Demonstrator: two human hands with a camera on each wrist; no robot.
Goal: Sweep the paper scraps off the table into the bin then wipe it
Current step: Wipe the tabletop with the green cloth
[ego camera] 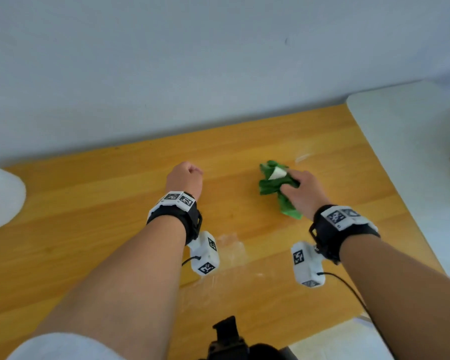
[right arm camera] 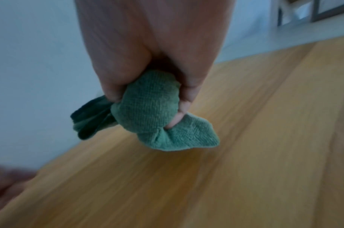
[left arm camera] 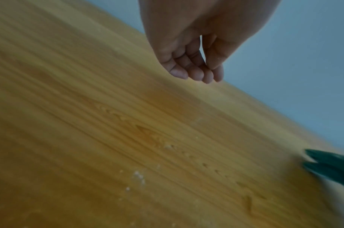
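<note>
Overhead: right hand [ego camera: 300, 193] bunched round green cloth [ego camera: 273, 184] on wooden table [ego camera: 89, 229]; left hand [ego camera: 185, 179] curled, holding nothing. White smears [ego camera: 231, 246] near wrists.
Left wrist: fingers [left arm camera: 186, 69] loosely curled above table, empty; crumbs [left arm camera: 138, 176] on wood.
Right wrist: fingers [right arm camera: 183, 101] and thumb clenched round balled cloth, corner touching table.

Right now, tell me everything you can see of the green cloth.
The green cloth is a knitted-looking rag, bunched into a rounded wad with loose corners sticking out on either side. A small white tag or patch shows on top of it in the head view. The right hand holds it in a closed grip, fingers and thumb curled round the wad. It sits over the far right part of the wooden table; whether it presses on the wood is unclear.
</note>
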